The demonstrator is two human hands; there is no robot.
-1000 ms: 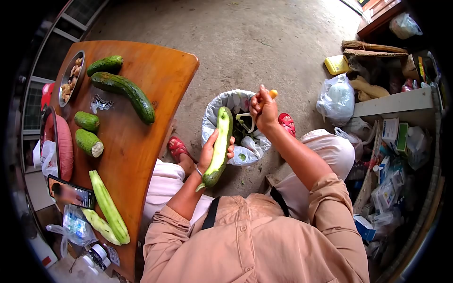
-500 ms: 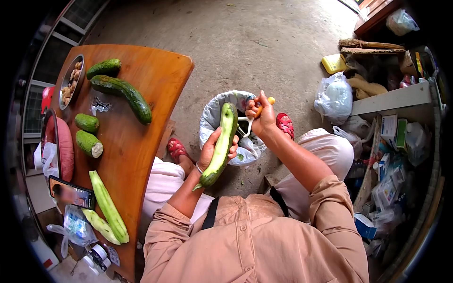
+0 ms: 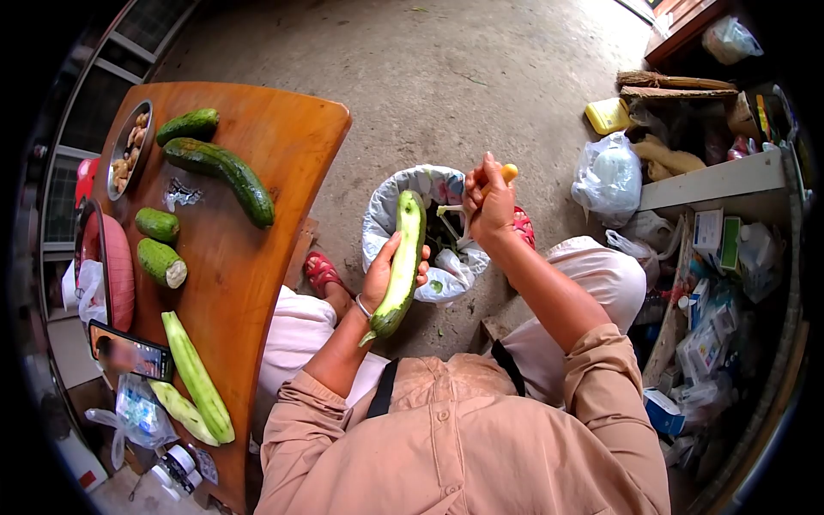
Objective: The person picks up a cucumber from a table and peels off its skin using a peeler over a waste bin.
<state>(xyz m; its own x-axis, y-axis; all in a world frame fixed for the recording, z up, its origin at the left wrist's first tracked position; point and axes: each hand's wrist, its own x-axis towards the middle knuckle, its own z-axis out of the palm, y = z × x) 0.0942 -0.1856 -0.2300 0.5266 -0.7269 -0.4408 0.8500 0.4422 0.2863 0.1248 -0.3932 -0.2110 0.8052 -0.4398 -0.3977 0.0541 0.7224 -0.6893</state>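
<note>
My left hand [image 3: 383, 273] is wrapped round a long green cucumber [image 3: 402, 279], tilted upright with a pale strip along its upward side and dark skin at its edges. My right hand [image 3: 489, 202] is closed on a peeler with an orange handle [image 3: 509, 172] and a white head [image 3: 452, 211]. The peeler is to the right of the cucumber, apart from it. Beneath both hands stands a bin lined with a white bag [image 3: 384, 206], holding some dark and green scraps.
On the wooden table [image 3: 287, 129] at left lie a curved dark cucumber [image 3: 225, 176], cut pieces [image 3: 161, 261], two peeled lengths [image 3: 197, 375], a phone [image 3: 130, 350] and a metal bowl [image 3: 148, 146] of brown lumps. Plastic bags [image 3: 606, 178] and boxes crowd the right.
My right hand has moved right and slightly up with the peeler, away from the cucumber. My left hand has turned the cucumber slightly more upright.
</note>
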